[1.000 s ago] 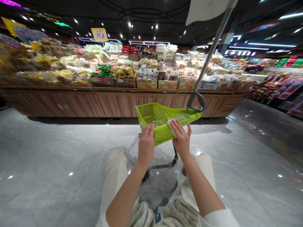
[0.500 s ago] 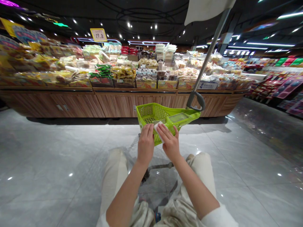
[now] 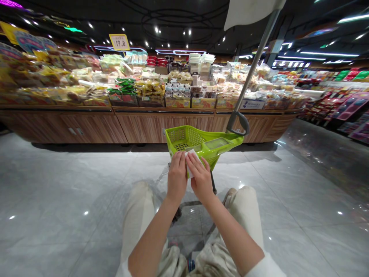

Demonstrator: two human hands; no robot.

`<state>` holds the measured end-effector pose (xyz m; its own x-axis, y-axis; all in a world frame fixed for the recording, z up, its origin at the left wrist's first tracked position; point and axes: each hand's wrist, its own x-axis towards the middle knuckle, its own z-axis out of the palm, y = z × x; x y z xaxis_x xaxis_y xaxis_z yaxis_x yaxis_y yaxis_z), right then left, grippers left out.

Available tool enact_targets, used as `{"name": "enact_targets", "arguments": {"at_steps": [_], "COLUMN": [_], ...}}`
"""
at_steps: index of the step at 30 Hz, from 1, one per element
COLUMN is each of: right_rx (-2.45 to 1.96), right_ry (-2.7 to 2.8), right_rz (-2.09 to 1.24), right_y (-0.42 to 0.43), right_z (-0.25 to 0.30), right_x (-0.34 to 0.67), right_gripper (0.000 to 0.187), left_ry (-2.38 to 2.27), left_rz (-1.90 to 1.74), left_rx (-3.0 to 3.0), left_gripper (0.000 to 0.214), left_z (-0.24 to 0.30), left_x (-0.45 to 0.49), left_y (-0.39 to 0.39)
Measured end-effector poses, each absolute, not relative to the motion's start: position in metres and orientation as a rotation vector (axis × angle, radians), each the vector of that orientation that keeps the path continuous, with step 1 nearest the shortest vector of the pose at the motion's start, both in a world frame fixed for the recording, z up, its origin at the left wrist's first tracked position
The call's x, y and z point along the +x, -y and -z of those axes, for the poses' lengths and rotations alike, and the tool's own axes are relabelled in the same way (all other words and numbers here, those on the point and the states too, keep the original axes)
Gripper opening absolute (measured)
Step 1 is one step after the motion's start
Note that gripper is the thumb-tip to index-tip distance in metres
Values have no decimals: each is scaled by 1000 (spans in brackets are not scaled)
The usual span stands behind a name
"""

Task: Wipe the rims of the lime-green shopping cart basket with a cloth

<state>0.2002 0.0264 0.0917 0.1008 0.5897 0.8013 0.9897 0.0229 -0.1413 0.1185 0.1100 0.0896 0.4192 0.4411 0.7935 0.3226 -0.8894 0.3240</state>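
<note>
A lime-green plastic mesh shopping basket (image 3: 187, 136) sits on a small wheeled cart frame in front of my knees, with a thin metal pole (image 3: 255, 63) rising from its far right end. My left hand (image 3: 177, 177) grips the near rim of the basket. My right hand (image 3: 200, 179) pinches a white wipe or tissue (image 3: 191, 161) against the rim. The wipe touches the fingers of my left hand, and its lower part is hidden by my fingers.
A wood-fronted display counter (image 3: 121, 127) stacked with packaged foods lies ahead, with a yellow 19.8 price sign (image 3: 119, 42) above it. Glossy grey floor tiles (image 3: 72, 192) surround the cart. Shelves of red and pink goods (image 3: 331, 102) stand at the right.
My right hand has moved left along the basket rim with the white wipe, closing up to my left hand. My left hand has stayed nearly still.
</note>
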Motion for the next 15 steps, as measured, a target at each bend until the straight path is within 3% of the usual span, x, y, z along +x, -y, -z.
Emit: {"name": "enact_targets", "arguments": {"at_steps": [9, 15], "right_rx": [-1784, -1754], "right_ry": [1339, 1441], "right_rz": [827, 725], "right_y": [-9, -25], "right_z": [-91, -95], "right_x": [264, 212], "right_gripper": [83, 82], "left_ry": [-671, -698], "left_rz": [-1479, -1514], "left_rx": [2532, 2521], "left_gripper": [54, 50], "left_z": [-90, -87], "left_x": [116, 118], "left_y": [-112, -111]}}
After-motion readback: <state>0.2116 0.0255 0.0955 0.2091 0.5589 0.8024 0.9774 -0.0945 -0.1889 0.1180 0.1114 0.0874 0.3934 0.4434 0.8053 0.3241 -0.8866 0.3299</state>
